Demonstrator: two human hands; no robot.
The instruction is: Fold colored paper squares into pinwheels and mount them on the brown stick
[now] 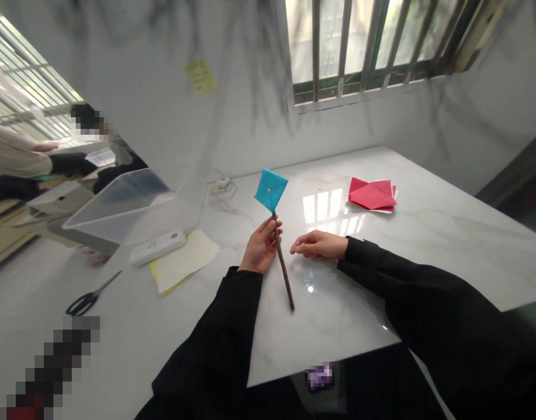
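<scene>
My left hand (pixel 261 248) is closed around a thin dark stick (pixel 284 274), held upright and slightly tilted above the white table (pixel 425 245). A folded blue paper shape (pixel 271 189) is pinned to the stick's top end. My right hand (pixel 318 244) hovers just right of the stick, palm down, fingers loosely curled and pointing left, holding nothing. Both arms wear black sleeves.
Folded red paper (pixel 372 194) lies at the back right. Yellow and cream sheets (pixel 184 262), a white box-like device (pixel 157 247), scissors (pixel 90 298) and a clear plastic bin (pixel 119 204) sit to the left. Another person's sleeves (pixel 18 154) show at far left.
</scene>
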